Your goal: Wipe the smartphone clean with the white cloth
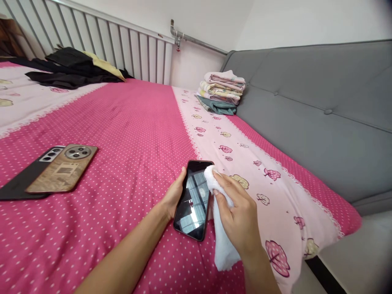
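A black smartphone (192, 200) with a dark, reflective screen is tilted up toward me above the pink bedspread. My left hand (175, 194) grips it from the left edge, the thumb along its side and the other fingers hidden behind it. In my right hand (237, 208) is a white cloth (225, 241), pinched between thumb and fingers. One end of the cloth touches the phone's upper right edge, and the rest hangs down beside the phone. Two more phones lie back side up at the left: a brown wood-patterned phone (65, 169) partly on top of a black phone (23, 179).
Folded cloths (221, 92) are stacked near the grey padded headboard (315, 90). Dark clothes (72, 67) and a yellow garment (104, 65) lie at the far left, before a white radiator (122, 47). The polka-dot bedspread (137, 122) spreads under everything, its edge at lower right.
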Action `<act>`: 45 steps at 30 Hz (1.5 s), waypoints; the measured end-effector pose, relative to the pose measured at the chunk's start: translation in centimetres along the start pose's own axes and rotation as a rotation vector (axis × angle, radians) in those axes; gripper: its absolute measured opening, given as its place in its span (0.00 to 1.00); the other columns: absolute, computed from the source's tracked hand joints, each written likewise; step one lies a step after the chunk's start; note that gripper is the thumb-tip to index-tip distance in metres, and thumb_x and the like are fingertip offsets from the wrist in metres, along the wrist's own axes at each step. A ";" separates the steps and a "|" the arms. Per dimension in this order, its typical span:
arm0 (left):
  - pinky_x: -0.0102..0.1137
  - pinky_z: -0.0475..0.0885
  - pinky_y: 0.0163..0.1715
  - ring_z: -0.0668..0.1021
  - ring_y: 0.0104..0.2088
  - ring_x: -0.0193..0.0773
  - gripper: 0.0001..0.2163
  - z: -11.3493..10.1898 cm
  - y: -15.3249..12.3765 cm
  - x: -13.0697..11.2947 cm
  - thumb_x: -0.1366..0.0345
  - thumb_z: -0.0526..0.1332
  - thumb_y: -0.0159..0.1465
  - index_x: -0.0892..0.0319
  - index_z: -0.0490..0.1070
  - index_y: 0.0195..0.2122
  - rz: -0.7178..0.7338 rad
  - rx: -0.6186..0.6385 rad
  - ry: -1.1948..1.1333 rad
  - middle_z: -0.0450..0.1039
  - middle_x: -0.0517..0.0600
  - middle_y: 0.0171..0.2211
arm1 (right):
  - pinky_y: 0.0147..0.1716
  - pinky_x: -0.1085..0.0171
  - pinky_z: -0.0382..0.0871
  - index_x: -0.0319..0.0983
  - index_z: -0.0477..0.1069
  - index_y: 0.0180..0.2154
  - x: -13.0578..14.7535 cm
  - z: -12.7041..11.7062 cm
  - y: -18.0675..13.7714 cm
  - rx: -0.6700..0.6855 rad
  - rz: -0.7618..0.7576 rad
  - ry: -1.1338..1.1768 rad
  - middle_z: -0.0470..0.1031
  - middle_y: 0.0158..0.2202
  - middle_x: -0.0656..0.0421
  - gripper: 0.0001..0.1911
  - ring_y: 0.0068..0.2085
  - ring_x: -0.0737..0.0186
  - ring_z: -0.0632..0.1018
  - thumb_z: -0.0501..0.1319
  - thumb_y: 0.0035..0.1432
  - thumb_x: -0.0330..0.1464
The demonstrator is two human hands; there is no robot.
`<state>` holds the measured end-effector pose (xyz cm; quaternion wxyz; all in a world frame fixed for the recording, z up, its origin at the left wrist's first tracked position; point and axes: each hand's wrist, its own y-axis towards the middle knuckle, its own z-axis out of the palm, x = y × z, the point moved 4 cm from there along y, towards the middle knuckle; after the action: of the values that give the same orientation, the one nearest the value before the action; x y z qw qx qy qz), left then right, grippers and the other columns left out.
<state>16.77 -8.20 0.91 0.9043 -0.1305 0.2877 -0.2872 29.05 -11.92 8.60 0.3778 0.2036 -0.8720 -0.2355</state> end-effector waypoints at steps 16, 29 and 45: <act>0.30 0.73 0.31 0.78 0.26 0.39 0.25 0.1 -0.4 0.5 0.47 0.53 0.60 0.66 0.75 0.38 -0.033 -0.035 0.098 0.77 0.55 0.25 | 0.53 0.55 0.66 0.46 0.63 0.56 -0.3 -1.4 0.2 0.034 0.029 0.010 0.67 0.53 0.59 0.21 0.53 0.60 0.69 0.50 0.62 0.27; 0.32 0.72 0.28 0.77 0.22 0.39 0.27 -0.4 0.0 0.0 0.45 0.50 0.61 0.66 0.75 0.33 -0.005 0.016 -0.002 0.77 0.56 0.26 | 0.46 0.57 0.71 0.46 0.64 0.55 0.6 -0.3 -0.3 0.176 0.072 0.033 0.68 0.47 0.56 0.22 0.47 0.58 0.72 0.50 0.61 0.26; 0.34 0.72 0.26 0.76 0.21 0.41 0.31 -1.1 -0.1 -1.7 0.40 0.44 0.60 0.64 0.72 0.24 0.071 -0.048 -0.148 0.75 0.56 0.21 | 0.49 0.62 0.68 0.47 0.66 0.54 2.6 0.1 -1.0 0.423 -0.016 0.008 0.69 0.49 0.59 0.26 0.49 0.63 0.71 0.48 0.58 0.21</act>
<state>14.90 -7.36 0.84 0.9293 -0.1626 0.2314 -0.2376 27.56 -14.10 9.39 0.3285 0.2861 -0.8988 -0.0492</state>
